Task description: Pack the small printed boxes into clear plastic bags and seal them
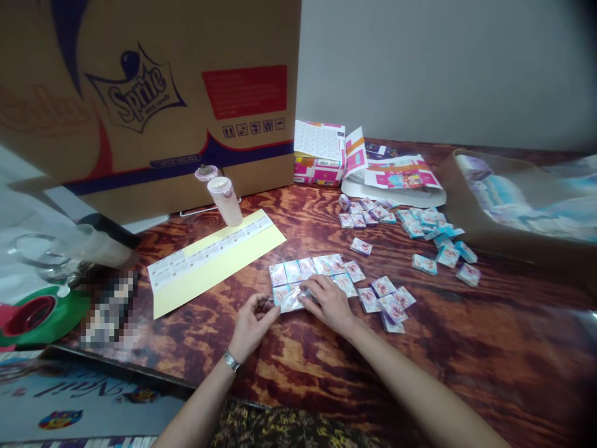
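Two rows of small printed boxes (pixel 278 274) lie side by side on the table in front of me, with a glossy look like clear film. My left hand (pixel 249 323) is at the near left corner, fingers curled, its thumb and index finger on the edges of the end box (pixel 282 295). Across the near row lies my right hand (pixel 329 303), fingers apart, touching the boxes' tops and partly hiding them. Just right of it, several loose small boxes (pixel 392 308) sit in a loose cluster.
A yellow-backed label sheet (pixel 219 264) lies left, with a pink bottle (pixel 226 202) at its far edge. Behind stands a large carton (pixel 186 137). More small boxes (pixel 358 220) are scattered toward an open brown carton (pixel 459 205). Green tape (pixel 69 314) is far left.
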### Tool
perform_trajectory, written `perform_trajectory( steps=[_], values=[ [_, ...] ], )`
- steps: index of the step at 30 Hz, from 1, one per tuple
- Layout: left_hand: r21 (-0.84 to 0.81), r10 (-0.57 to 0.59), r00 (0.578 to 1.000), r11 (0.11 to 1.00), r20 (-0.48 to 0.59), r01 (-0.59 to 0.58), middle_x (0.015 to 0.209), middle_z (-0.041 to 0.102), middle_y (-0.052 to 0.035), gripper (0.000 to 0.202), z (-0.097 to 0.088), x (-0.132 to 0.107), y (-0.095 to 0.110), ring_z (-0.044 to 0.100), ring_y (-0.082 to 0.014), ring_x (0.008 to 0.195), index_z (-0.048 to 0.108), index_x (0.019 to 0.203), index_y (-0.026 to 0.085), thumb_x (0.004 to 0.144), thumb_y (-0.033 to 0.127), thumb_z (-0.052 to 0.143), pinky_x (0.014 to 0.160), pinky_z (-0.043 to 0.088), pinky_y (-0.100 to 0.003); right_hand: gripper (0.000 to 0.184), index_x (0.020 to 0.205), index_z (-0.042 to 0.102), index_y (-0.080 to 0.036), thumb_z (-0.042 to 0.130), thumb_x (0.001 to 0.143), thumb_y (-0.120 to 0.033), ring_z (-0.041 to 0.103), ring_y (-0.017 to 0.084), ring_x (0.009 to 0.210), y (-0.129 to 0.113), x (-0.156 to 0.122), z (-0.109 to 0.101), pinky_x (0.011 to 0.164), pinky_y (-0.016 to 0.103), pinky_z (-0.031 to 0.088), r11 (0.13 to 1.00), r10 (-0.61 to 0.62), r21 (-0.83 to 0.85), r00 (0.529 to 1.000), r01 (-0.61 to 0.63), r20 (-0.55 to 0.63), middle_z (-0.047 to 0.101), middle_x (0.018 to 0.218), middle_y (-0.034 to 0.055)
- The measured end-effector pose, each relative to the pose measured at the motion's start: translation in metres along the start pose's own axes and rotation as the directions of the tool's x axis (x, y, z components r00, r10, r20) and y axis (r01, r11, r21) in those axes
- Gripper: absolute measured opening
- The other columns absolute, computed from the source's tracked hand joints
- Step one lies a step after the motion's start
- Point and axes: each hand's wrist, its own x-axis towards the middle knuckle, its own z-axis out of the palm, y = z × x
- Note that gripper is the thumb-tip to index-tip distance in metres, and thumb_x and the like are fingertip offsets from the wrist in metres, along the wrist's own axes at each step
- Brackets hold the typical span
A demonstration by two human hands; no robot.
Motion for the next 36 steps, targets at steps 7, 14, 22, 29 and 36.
perform_trajectory(
  steps=[7,14,22,29,36],
  values=[
    [-0.091,-0.046,0.997,0.995,0.061,0.051,0.067,0.058,0.0009,0.025,0.000,0.002,0.000,0.052,-0.0107,0.063,0.057,0.070,0.015,0.067,0.037,0.067,0.061,0.042,-0.022,0.022,0.104,0.056,-0.024,0.050,0.085,-0.034,0.051,0.020,0.092,0.000,-0.001,0.002,0.079,0.033,0.044,1.000,0.007,-0.002,1.000,-0.007,-0.006,0.055,0.098,0.0066],
    [-0.337,-0.128,0.984,0.927,0.128,0.164,0.076,0.058,0.0008,0.028,-0.005,-0.003,-0.008,0.054,-0.0094,0.069,0.055,0.082,0.015,0.066,0.032,0.070,0.066,0.042,-0.021,0.022,0.103,0.057,-0.024,0.050,0.085,-0.034,0.051,0.020,0.092,0.001,-0.001,0.003,0.079,0.033,0.043,1.000,0.007,-0.006,1.000,-0.007,-0.012,0.055,0.098,0.0066],
    [-0.284,-0.101,0.993,0.952,0.060,0.114,0.074,0.056,0.0021,0.034,-0.008,-0.003,-0.007,0.054,-0.0097,0.069,0.052,0.094,0.016,0.068,0.031,0.068,0.068,0.043,-0.023,0.022,0.103,0.058,-0.024,0.049,0.086,-0.036,0.051,0.020,0.091,-0.001,0.000,0.002,0.078,0.033,0.044,1.000,0.013,-0.010,1.000,-0.013,-0.007,0.056,0.097,0.0068],
    [-0.160,-0.044,0.998,0.986,0.051,0.052,0.077,0.060,-0.0003,0.029,-0.005,-0.004,0.002,0.056,-0.0112,0.071,0.051,0.094,0.017,0.072,0.032,0.063,0.067,0.044,-0.024,0.022,0.103,0.058,-0.024,0.048,0.086,-0.036,0.051,0.021,0.091,0.000,0.000,0.002,0.078,0.033,0.044,1.000,0.008,-0.010,1.000,-0.008,-0.003,0.055,0.098,0.0071],
    [0.221,0.185,0.983,0.959,-0.019,-0.176,0.079,0.060,-0.0016,0.009,0.000,-0.014,0.006,0.056,-0.0137,0.073,0.055,0.082,0.018,0.079,0.027,0.052,0.069,0.045,-0.026,0.029,0.113,0.055,-0.025,0.047,0.087,-0.034,0.049,0.021,0.092,-0.003,-0.001,0.002,0.079,0.034,0.043,0.999,0.005,-0.039,1.000,-0.005,0.007,0.054,0.101,0.0076]
  ],
)
